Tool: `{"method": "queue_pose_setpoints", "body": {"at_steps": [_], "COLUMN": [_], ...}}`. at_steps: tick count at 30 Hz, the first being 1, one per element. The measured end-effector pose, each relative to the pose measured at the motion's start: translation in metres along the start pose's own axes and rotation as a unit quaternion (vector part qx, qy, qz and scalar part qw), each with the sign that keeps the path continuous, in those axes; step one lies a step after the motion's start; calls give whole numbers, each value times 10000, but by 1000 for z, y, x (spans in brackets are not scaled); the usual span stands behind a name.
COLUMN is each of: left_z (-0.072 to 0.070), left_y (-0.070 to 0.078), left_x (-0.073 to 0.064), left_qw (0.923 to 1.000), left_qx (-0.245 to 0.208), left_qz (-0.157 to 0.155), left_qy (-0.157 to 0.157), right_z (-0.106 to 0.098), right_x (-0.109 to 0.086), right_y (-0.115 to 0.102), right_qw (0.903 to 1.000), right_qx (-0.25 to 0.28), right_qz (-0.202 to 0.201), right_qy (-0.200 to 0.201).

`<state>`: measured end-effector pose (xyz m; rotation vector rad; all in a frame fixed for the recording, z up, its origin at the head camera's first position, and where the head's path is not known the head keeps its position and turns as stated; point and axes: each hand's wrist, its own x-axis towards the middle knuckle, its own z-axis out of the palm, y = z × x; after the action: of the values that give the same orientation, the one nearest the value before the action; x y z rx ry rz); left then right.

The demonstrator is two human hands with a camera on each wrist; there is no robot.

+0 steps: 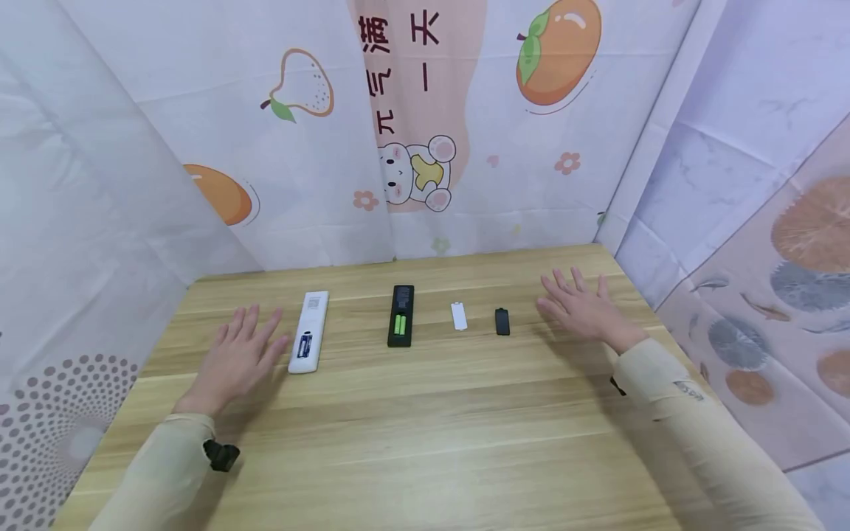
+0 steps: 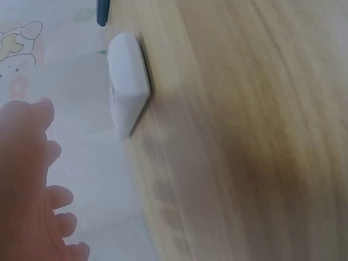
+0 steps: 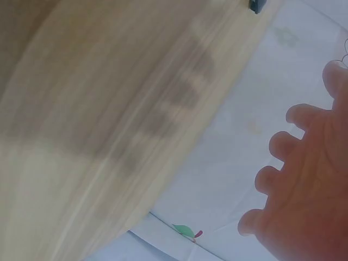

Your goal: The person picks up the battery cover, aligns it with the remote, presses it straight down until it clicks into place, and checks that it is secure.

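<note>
Wooden table [image 1: 425,428] under black remote [image 1: 401,307]. Left hand [image 1: 232,361] well left of black remote, raised over table, fingers spread, holding nothing. Right hand [image 1: 584,310] well right of it, same: raised, spread, holding nothing. White remote [image 1: 312,317] left of black remote, bay uncovered. Black remote lies bay up. White cover [image 1: 459,316] right of black remote, black cover [image 1: 502,321] farther right. Green batteries [image 1: 402,325] inside black remote.
</note>
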<state>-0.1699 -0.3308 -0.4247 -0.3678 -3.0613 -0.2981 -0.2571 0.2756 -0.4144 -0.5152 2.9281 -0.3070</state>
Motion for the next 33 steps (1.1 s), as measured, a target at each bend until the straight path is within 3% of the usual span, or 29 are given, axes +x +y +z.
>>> {"method": "queue_pose_setpoints", "body": {"at_steps": [10,19,27,33], "left_z": [6,0,2,-2], "left_y": [9,28,36,43], "left_x": [12,36,48,69], "left_qw": [9998,9993,9990,9977], "left_qx": [-66,-211,-218,-370], "left_qz": [75,106,261,474], "left_qy": [-150,-304,-273,-319], "right_z": [-2,-9,-9,-11], "right_x": [-1,5,10,16], "right_y": [-1,-2,-2,-8], "right_qw": [9997,9998,9997,9993], "right_qx": [122,73,15,135], "right_qz": [-71,-98,-177,-300], "right_qy": [-187,-148,-177,-202]}}
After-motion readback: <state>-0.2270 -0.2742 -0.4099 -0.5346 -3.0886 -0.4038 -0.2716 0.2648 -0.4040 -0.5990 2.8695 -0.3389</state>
